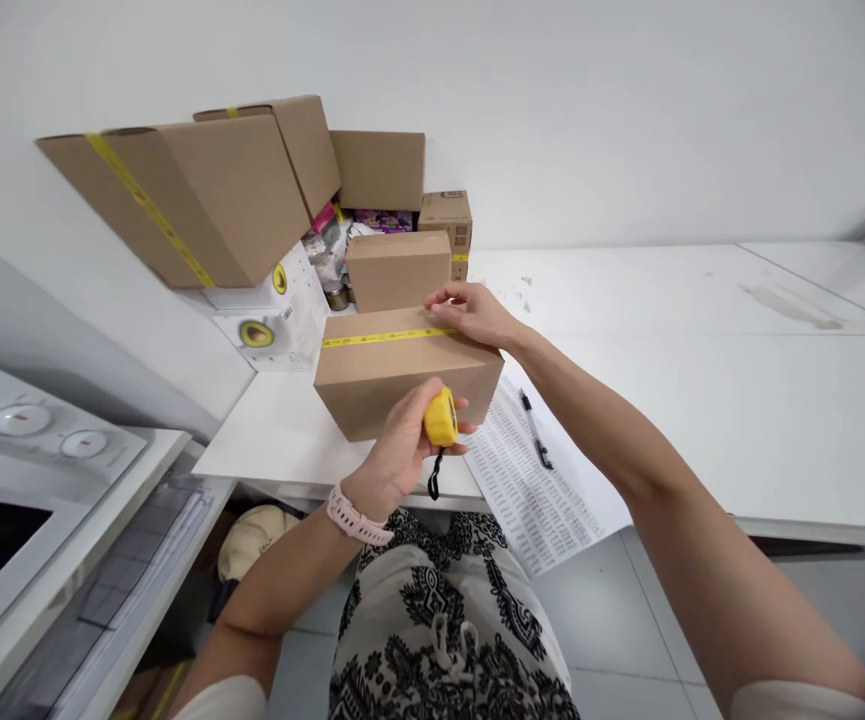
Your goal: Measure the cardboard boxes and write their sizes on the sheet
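Observation:
A yellow tape measure with a black wrist strap is gripped in my left hand, just in front of a closed cardboard box. Yellow printed tape runs along the box's top. My right hand is on the box's top at the right, fingers bent over the far edge near the tape's end; the fingertips are partly hidden. Under and beside the box's right end lies a printed sheet that hangs over the table's front edge. A black and white pen rests on the sheet.
More cardboard boxes are stacked at the back left on white cartons with avocado pictures. A smaller box stands behind the held one. A white microwave is at the left. The white table stretches right along the wall.

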Available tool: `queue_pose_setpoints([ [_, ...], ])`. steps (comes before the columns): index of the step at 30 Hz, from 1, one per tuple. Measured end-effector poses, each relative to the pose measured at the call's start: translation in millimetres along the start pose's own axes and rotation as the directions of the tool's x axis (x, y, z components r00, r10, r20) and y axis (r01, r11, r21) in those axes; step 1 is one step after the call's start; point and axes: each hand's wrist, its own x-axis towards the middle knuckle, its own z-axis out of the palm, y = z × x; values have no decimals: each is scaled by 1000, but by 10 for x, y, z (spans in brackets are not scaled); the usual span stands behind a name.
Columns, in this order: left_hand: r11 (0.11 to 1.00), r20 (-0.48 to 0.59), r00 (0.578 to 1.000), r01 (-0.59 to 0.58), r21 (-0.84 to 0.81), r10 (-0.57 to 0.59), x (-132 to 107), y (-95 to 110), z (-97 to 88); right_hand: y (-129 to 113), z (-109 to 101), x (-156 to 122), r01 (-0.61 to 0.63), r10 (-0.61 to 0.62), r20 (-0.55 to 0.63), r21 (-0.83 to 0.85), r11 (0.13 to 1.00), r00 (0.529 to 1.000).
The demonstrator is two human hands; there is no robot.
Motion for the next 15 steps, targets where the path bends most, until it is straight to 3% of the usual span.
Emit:
queue_pose_setpoints([
  [3,991,56,995,-92,94,87,-50,-90,-92,-199,-214,-322,111,-105,-103,50,993,989],
  [5,958,144,974,-201,204,174,-113,-158,-169,-222,-397,-632,92,-88,-202,12,996,975],
  [8,835,328,921,-342,430,208,-171,-327,-254,11,-581,-1179,-150,100,-293,-155,976,951],
  [10,720,419,890,-409,561,180,-144,-526,-247,269,-562,-1537,-395,323,-246,-352,849,914],
  [11,668,448,879,-434,605,165,-107,-654,-222,392,-508,-1700,-490,443,-213,-447,749,871],
  [13,594,484,862,-470,653,151,5,-947,-141,579,-343,-1972,-554,593,-139,-569,607,793],
  [15,564,495,853,-493,662,166,148,-1239,-57,672,-162,-2166,-530,619,-86,-615,584,781],
])
